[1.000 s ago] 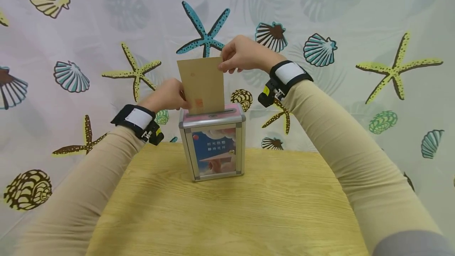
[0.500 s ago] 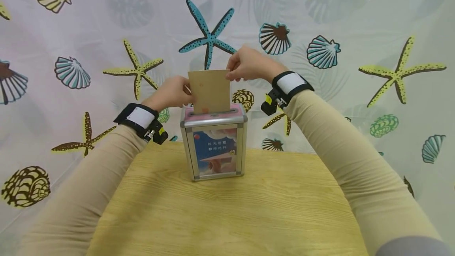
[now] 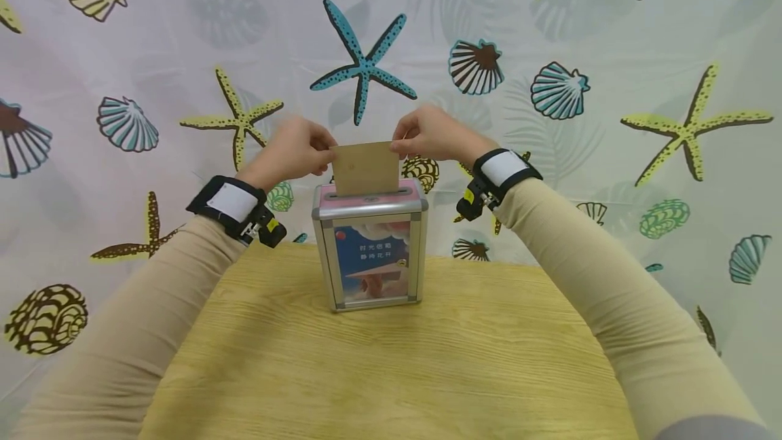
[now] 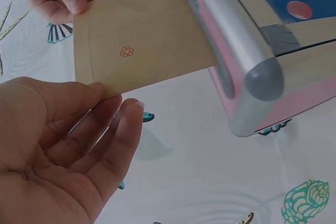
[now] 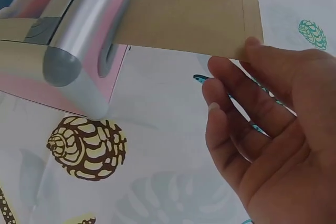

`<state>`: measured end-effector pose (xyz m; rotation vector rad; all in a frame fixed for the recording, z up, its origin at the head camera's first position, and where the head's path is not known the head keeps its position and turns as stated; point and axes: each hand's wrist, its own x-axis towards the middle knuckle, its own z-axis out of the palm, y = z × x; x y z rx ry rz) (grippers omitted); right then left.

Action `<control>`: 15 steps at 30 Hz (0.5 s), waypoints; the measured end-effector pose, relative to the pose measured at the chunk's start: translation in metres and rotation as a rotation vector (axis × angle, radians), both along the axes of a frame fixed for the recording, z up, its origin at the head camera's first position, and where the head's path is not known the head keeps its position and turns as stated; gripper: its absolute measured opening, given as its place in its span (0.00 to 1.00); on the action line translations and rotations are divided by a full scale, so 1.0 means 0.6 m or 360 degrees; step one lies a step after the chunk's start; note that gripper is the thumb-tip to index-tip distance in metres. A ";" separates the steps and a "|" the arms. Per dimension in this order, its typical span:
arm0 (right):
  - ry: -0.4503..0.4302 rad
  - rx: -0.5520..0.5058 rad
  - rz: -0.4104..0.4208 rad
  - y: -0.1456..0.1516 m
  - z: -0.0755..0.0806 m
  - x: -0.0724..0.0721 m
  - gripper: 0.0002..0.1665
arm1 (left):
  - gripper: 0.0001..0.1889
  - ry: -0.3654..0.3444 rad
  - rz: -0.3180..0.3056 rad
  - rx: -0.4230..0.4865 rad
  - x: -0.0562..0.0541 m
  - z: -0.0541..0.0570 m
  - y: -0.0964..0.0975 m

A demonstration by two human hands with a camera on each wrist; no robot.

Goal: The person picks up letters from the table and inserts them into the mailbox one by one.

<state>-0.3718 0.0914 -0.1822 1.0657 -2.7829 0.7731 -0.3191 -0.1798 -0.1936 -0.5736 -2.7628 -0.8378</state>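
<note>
A brown paper envelope [image 3: 366, 167] stands upright in the slot on top of a silver-framed letter box [image 3: 369, 206]; its lower part is hidden inside. My left hand [image 3: 297, 149] pinches the envelope's upper left corner between thumb and fingers. At the opposite upper corner, my right hand [image 3: 435, 134] pinches it the same way. A small red mark shows on the envelope [image 4: 142, 38] in the left wrist view. The box has a pink top and a blue picture panel with white characters on its front.
The box stands near the back of a yellow wood-grain table [image 3: 391, 365]. Right behind it hangs a pale curtain [image 3: 507, 5] printed with shells and starfish. A camera strap [image 3: 235, 206] is worn on each wrist.
Both hands have moved down with the envelope, which has sunk deeper into the slot. My left hand has shifted from the envelope's lower side edge to its upper corner.
</note>
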 end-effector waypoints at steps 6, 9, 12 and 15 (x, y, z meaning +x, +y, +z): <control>0.0040 -0.0005 0.0000 -0.001 -0.019 -0.003 0.15 | 0.11 -0.0010 -0.0017 -0.0018 -0.010 -0.020 0.001; 0.0008 0.0002 -0.0010 -0.001 -0.026 -0.004 0.15 | 0.11 -0.0007 0.0003 -0.0029 -0.013 -0.026 0.003; -0.0003 -0.0008 -0.0013 -0.002 -0.032 -0.005 0.14 | 0.11 0.0017 0.0016 -0.0044 -0.014 -0.030 0.005; 0.0008 -0.0009 -0.0026 -0.003 -0.037 -0.007 0.12 | 0.10 0.0032 0.0015 -0.0069 -0.014 -0.033 0.006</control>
